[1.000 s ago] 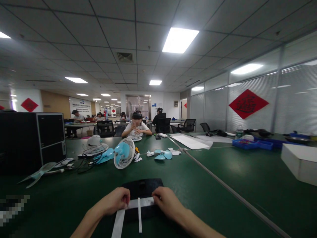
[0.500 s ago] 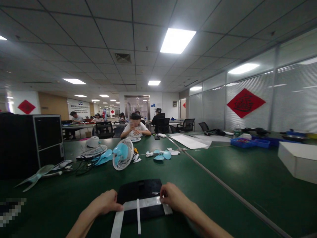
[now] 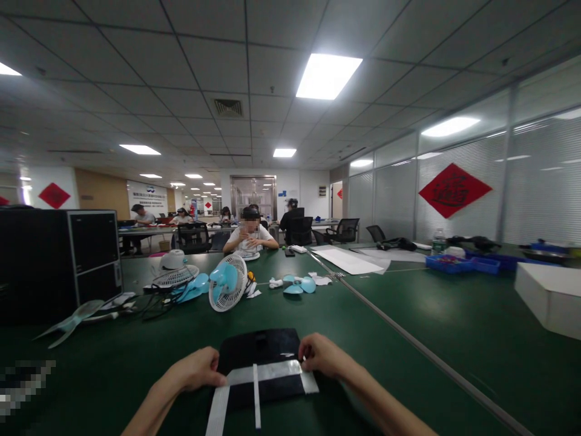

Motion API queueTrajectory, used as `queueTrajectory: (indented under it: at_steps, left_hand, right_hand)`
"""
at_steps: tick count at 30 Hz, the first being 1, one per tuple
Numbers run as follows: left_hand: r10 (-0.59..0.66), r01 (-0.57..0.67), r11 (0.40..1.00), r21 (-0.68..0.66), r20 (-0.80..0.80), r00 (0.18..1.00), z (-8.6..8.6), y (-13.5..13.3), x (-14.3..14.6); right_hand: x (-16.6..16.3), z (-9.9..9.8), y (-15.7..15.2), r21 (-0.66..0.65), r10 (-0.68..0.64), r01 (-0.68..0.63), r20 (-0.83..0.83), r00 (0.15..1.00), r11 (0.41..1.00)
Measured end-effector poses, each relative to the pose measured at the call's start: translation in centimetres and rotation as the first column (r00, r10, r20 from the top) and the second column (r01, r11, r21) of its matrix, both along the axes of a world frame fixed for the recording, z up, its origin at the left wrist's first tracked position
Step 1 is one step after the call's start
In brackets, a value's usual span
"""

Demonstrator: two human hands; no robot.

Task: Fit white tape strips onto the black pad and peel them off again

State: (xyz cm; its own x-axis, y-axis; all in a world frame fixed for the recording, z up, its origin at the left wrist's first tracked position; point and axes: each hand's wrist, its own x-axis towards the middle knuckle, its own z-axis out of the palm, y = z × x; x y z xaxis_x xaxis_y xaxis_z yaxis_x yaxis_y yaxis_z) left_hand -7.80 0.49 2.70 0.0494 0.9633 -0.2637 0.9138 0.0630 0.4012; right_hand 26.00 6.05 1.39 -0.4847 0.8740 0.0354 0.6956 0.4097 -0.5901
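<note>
A flat black panel (image 3: 258,348) with a rounded far edge lies in front of me on the green table. Silvery tape-like strips run over it: one strip (image 3: 267,372) goes across, a wide strip (image 3: 218,412) comes down at the left, and a narrow strip (image 3: 256,399) crosses near the middle. My left hand (image 3: 198,369) has curled fingers at the panel's left edge, its thumb pressed on the corner where two strips meet. At the right end of the crosswise strip, my right hand (image 3: 320,354) pinches with bent fingers. A short strip end (image 3: 310,382) hangs below it.
Beyond the panel lie a fan head (image 3: 227,283), blue fan blades (image 3: 297,284) and another white fan part (image 3: 175,269). A black computer case (image 3: 95,257) stands left. A metal seam (image 3: 408,336) crosses the table. A white box (image 3: 549,297) sits right. A person (image 3: 249,233) sits opposite.
The view has shifted slightly, moving everything a little to the right. My right hand's fingers have moved slightly at the strip's end; the left hand keeps its place on the corner.
</note>
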Motion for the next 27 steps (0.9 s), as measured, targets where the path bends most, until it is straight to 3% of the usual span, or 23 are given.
queueTrajectory:
  at_steps: [3,7,10,14,19,27]
  left_hand:
    - [-0.017,0.017,1.000,-0.005,0.036,0.999,0.0,0.1,-0.5]
    - [-0.068,0.075,0.996,-0.040,0.140,0.988,-0.2,0.5,-2.0]
    - [-0.004,-0.002,0.999,0.050,0.116,0.993,-1.0,1.4,-3.7]
    - [0.200,-0.183,0.959,0.216,-0.057,0.978,-2.2,2.8,-6.0]
    - [0.287,-0.244,0.927,0.284,-0.121,0.950,-2.8,3.1,-7.6]
    - [0.297,-0.242,0.920,0.307,-0.150,0.943,-3.5,3.3,-7.7]
  right_hand:
    - [0.4,-0.3,0.8,0.018,-0.001,0.002,-0.030,1.000,1.000]
    - [0.4,0.0,1.6,0.115,-0.098,0.105,-0.063,0.993,0.988]
    - [-0.7,0.5,1.6,0.183,-0.134,0.147,-0.080,0.988,0.972]
    - [-3.6,1.1,1.4,0.290,-0.021,0.030,-0.032,0.999,0.957]
    - [-7.5,1.6,1.4,0.354,0.159,-0.196,0.131,0.978,0.915]
    - [-10.2,1.7,1.9,0.365,0.100,-0.186,0.242,0.965,0.912]
